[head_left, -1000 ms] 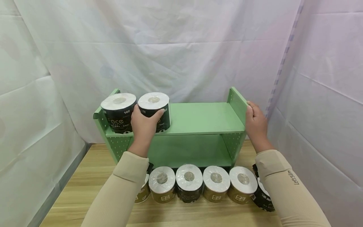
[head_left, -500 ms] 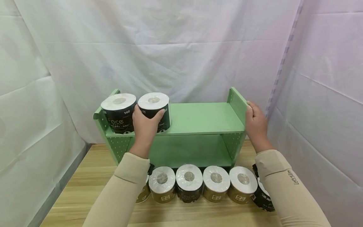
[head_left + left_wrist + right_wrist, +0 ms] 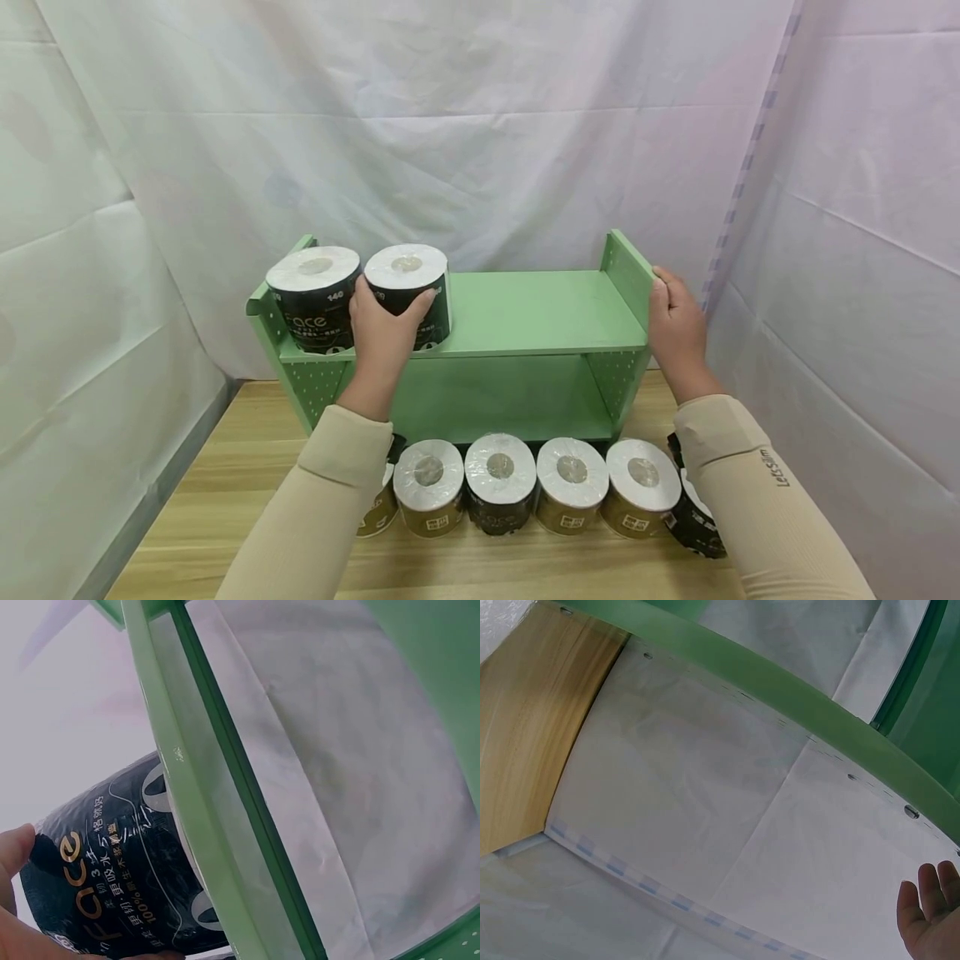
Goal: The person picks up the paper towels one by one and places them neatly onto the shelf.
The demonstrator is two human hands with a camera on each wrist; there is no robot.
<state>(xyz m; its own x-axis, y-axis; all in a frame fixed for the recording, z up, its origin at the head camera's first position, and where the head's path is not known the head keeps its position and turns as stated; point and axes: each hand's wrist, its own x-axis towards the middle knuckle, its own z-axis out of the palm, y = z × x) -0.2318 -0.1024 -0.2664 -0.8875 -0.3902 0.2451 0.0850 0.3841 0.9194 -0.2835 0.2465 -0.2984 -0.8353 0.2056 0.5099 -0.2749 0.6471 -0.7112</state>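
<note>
Barely shifted, the left hand (image 3: pixel 384 333) keeps fingers round a roll (image 3: pixel 406 283), placing seemingly unfinished; whether the right hand (image 3: pixel 678 332) grips is unclear.

From the head, green shelf (image 3: pixel 540 308) was viewed end to end, forward and downward; from both wrists, parts were seen close, aslant. Black-wrapped roll (image 3: pixel 112 870) was shared by head and left-wrist views.
</note>
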